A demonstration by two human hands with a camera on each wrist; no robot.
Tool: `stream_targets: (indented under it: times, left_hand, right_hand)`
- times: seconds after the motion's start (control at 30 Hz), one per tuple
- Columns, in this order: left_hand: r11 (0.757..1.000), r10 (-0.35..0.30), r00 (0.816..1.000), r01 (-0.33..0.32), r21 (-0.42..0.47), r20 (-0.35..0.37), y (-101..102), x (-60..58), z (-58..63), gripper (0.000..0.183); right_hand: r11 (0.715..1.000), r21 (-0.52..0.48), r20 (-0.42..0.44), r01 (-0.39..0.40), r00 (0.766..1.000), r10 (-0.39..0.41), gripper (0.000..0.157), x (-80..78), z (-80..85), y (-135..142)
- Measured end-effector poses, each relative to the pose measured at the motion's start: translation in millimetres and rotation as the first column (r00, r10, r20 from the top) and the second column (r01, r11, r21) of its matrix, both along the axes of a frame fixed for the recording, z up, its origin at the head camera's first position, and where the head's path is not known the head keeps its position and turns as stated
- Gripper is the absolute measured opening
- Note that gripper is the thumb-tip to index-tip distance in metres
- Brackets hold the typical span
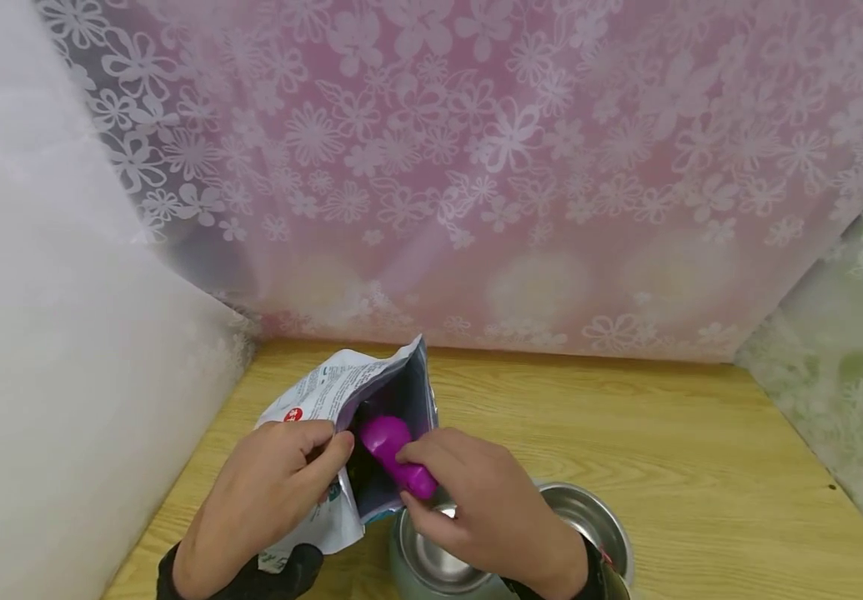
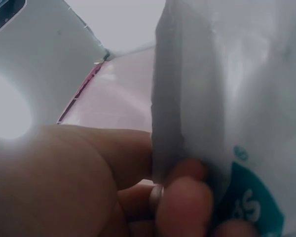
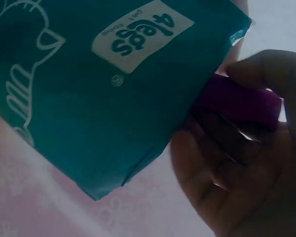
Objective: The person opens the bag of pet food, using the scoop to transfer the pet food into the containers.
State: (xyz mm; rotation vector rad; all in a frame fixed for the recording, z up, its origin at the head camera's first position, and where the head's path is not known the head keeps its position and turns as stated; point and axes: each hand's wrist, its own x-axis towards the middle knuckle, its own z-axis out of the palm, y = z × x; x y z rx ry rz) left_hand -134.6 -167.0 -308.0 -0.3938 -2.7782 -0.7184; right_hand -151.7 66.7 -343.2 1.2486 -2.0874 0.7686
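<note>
My left hand (image 1: 262, 487) pinches the near rim of a pet food bag (image 1: 311, 396), holding its mouth open toward the right. In the left wrist view the thumb and fingers grip the bag's pale edge (image 2: 167, 98). A purple scoop (image 1: 386, 442) reaches into the bag's mouth with its rounded end inside. My right hand (image 1: 487, 504) holds the scoop's handle between thumb and fingers. The right wrist view shows the bag's teal front (image 3: 103, 108) with "4legs pet food" lettering, and the purple handle (image 3: 246, 106) in the fingers. The contents deep in the bag are dark.
Below the right hand stands a double pet bowl with a left steel bowl (image 1: 439, 562) and a right steel bowl (image 1: 589, 512), partly hidden by the arm. They are on a wood-grain table (image 1: 664, 433). A pink floral curtain (image 1: 514, 208) hangs behind, with white sheeting (image 1: 63, 333) at left.
</note>
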Motion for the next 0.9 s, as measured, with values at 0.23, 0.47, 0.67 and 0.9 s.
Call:
stream_targets:
  times: [0.23,0.47,0.67,0.9]
  left_hand:
    - [1.0,0.001,1.0,-0.001,0.014,0.026,-1,1.5,-0.7,0.043]
    - [1.0,0.005,0.999,-0.006,0.027,0.035,0,2.1,-2.0,0.043]
    - [1.0,0.0,0.999,0.0,0.02,0.034,1,1.0,-2.4,0.043]
    - [1.0,-0.008,0.999,0.008,0.002,0.037,3,-0.2,-1.3,0.042]
  right_hand:
    - [0.985,0.135,0.085,0.109,0.989,-0.121,0.029,-3.5,-6.2,5]
    - [0.991,0.099,0.029,0.093,0.995,-0.096,0.03,-7.0,-8.2,5]
    - [0.993,0.071,0.027,0.093,0.995,-0.096,0.028,-10.5,-9.1,4]
    - [0.987,0.096,0.122,0.127,0.983,-0.138,0.026,-13.1,-12.6,4]
